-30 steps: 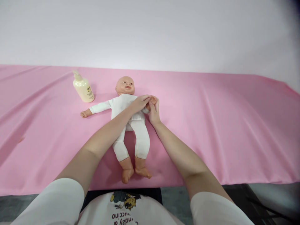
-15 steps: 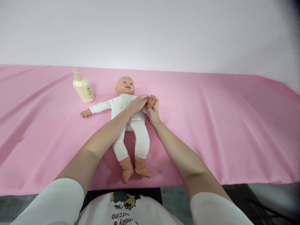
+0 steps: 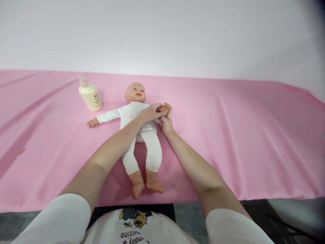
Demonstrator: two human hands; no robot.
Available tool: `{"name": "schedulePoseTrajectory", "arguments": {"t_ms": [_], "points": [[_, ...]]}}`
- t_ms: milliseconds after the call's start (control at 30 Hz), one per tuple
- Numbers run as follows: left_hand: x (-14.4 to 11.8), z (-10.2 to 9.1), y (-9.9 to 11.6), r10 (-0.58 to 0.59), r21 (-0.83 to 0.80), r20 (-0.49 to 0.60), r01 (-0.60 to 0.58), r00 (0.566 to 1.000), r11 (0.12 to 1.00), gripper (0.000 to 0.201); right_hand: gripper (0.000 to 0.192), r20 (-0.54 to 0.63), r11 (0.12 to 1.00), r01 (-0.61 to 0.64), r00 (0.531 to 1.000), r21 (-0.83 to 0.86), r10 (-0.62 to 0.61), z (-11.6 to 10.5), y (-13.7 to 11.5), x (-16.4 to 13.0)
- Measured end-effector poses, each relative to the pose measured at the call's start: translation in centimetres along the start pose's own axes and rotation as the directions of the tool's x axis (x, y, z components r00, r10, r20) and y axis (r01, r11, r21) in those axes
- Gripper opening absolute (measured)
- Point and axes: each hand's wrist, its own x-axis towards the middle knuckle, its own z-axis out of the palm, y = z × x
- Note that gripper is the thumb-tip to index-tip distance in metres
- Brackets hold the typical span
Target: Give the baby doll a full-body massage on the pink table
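A cream pump bottle is stood upright on the pink cloth, left of the head end. A plain white wall is seen behind.

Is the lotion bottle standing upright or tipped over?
Upright. The lotion bottle stands on its base on the pink cloth, pump on top, apart from the doll and both hands.

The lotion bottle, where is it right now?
In the head view the lotion bottle stands on the pink cloth, far left of the doll, just beyond its outstretched arm and apart from both hands.
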Motion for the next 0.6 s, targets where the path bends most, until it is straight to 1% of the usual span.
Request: {"name": "schedulePoseTrajectory", "arguments": {"t_ms": [67, 133, 233, 300, 367, 467, 600], "points": [[0.1, 0.1, -0.2, 0.004, 0.004, -0.025, -0.004, 1.000, 1.000, 0.012, 0.070, 0.001, 1.000, 0.018, 1.000, -0.002, -0.018, 0.0, 0.0, 0.0], [0.4, 0.1, -0.4, 0.005, 0.013, -0.049, -0.004, 0.999, 1.000, 0.015, 0.069, 0.005, 0.999, 0.046, 0.999, -0.015, -0.046, 0.0, 0.0, 0.0], [0.8, 0.2, -0.9, 0.046, -0.005, -0.063, -0.047, 0.997, 0.999, 0.020, 0.066, -0.027, 0.996, 0.072, 0.997, -0.045, -0.074, 0.2, 0.1, -0.1], [1.1, 0.1, -1.2, 0.075, -0.042, -0.076, -0.079, 0.994, 0.996, 0.021, 0.063, -0.054, 0.997, 0.058, 0.997, -0.050, -0.060, 0.3, 0.0, -0.2], [1.3, 0.1, -1.6, 0.080, -0.063, -0.097, -0.086, 0.992, 0.994, 0.022, 0.060, -0.060, 0.998, 0.035, 0.998, -0.047, -0.038, 0.4, -0.1, -0.2], [1.5, 0.1, -2.0, 0.066, -0.071, -0.121, -0.075, 0.990, 0.995, 0.025, 0.058, -0.051, 0.998, 0.016, 0.999, -0.059, -0.019, 0.5, -0.2, -0.3], [1.8, 0.3, -2.3, 0.034, -0.091, -0.138, -0.046, 0.990, 0.995, 0.027, 0.058, -0.069, 0.998, 0.006, 0.998, -0.067, -0.010, 0.4, -0.1, -0.2]]}}
